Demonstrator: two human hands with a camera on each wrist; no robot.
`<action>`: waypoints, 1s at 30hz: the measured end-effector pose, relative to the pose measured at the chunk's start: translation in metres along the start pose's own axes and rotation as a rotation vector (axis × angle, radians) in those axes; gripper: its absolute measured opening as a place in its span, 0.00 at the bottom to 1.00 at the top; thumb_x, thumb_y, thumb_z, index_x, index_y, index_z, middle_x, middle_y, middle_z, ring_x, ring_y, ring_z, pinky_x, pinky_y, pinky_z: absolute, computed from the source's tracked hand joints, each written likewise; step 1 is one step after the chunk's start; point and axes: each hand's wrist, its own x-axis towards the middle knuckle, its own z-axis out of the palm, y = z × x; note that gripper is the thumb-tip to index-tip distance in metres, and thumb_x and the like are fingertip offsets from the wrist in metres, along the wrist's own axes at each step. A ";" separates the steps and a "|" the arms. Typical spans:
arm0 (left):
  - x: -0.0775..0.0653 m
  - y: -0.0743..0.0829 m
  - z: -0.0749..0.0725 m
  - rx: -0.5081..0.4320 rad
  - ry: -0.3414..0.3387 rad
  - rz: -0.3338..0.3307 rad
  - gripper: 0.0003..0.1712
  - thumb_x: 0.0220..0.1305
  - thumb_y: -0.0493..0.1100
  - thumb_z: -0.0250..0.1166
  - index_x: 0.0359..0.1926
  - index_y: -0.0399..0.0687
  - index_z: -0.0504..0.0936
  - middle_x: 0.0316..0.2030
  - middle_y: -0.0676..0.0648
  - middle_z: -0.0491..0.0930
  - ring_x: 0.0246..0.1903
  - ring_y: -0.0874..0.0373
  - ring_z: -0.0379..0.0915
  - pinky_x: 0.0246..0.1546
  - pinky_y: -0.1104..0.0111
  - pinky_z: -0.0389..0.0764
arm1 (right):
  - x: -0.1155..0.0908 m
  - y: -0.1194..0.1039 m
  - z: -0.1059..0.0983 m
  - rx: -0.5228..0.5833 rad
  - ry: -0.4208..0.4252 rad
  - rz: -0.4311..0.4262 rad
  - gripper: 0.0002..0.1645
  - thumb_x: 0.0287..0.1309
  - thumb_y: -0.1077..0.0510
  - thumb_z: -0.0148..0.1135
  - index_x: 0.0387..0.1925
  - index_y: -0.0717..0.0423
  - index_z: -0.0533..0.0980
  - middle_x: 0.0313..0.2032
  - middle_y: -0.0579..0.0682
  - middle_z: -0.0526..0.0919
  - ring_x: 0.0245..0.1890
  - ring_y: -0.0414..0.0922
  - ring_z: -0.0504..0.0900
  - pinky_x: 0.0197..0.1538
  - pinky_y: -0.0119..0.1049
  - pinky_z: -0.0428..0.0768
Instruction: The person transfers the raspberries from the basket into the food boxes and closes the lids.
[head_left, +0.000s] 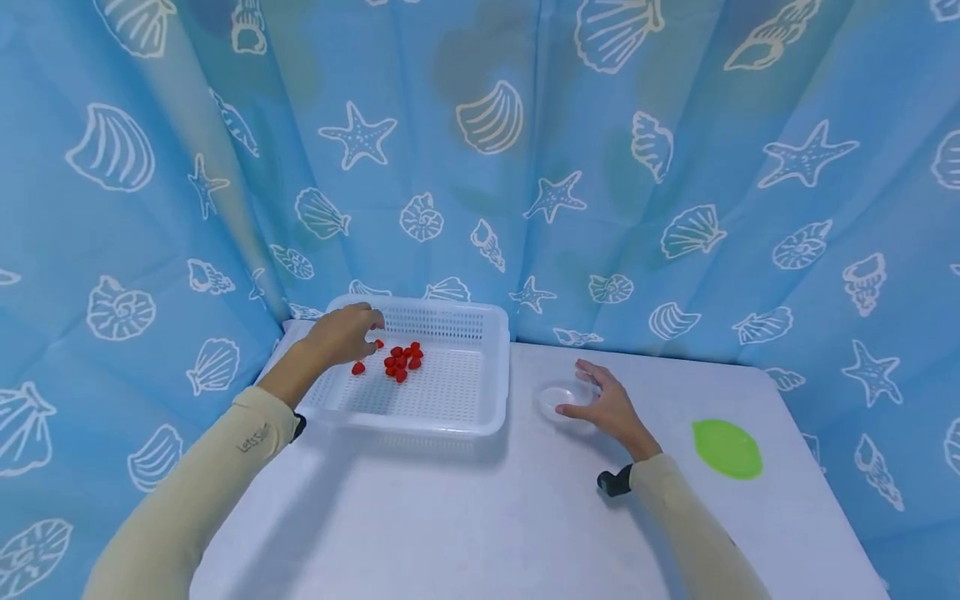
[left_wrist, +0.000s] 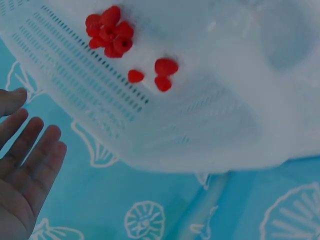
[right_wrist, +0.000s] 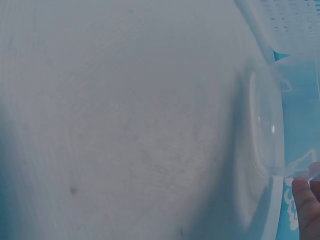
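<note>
A white perforated plastic basket (head_left: 493,375) stands on the table and holds several red raspberries (head_left: 401,362), most in one cluster and a few loose (left_wrist: 163,83). Over the basket's left side hovers my left hand (head_left: 341,335); in the left wrist view its fingers (left_wrist: 42,155) are spread apart with nothing between them. To the right of the basket, my right hand (head_left: 611,408) holds a clear plastic bowl (head_left: 553,402), thumb on the near side and fingers on the far side. Only fingertips at the rim of the bowl (right_wrist: 270,125) show in the right wrist view.
A flat green lemon-shaped piece (head_left: 727,450) lies on the white table (head_left: 480,525), right of my right forearm. Behind and beside the table hangs a blue curtain (head_left: 420,167) with white seashell prints.
</note>
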 end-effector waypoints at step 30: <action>0.103 -0.019 0.046 -0.085 -0.396 -0.020 0.20 0.58 0.27 0.65 0.52 0.42 0.80 0.48 0.41 0.76 0.47 0.47 0.69 0.49 0.56 0.78 | 0.011 0.005 -0.013 0.005 -0.038 -0.031 0.58 0.39 0.44 0.80 0.71 0.45 0.62 0.69 0.49 0.64 0.69 0.53 0.60 0.65 0.57 0.64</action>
